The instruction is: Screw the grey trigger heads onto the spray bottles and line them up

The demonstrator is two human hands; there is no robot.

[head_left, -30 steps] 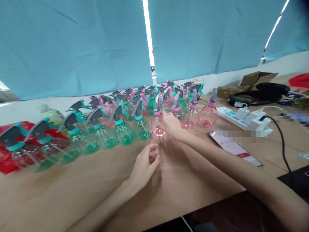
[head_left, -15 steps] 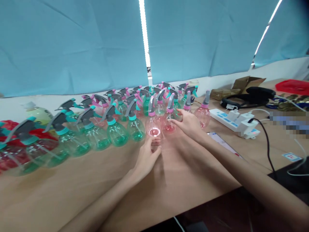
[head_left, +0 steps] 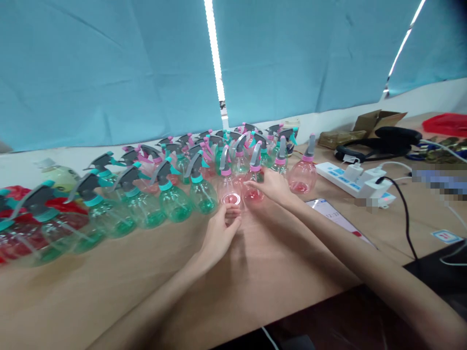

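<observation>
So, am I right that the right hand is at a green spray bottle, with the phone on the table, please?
Not quite: the head view shows the right hand at a pink spray bottle, with the phone on the table.

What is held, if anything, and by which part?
The left hand holds nothing. The right hand is at a round, transparent pink spray bottle, by its body; grip is uncertain.

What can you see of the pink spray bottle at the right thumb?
The spray bottle looks like clear pink plastic, rounded, with a pink collar and grey head. It stands upright on the table, just right of another pink bottle. The right hand is at its right side, thumb across its front; grip unclear.
</observation>
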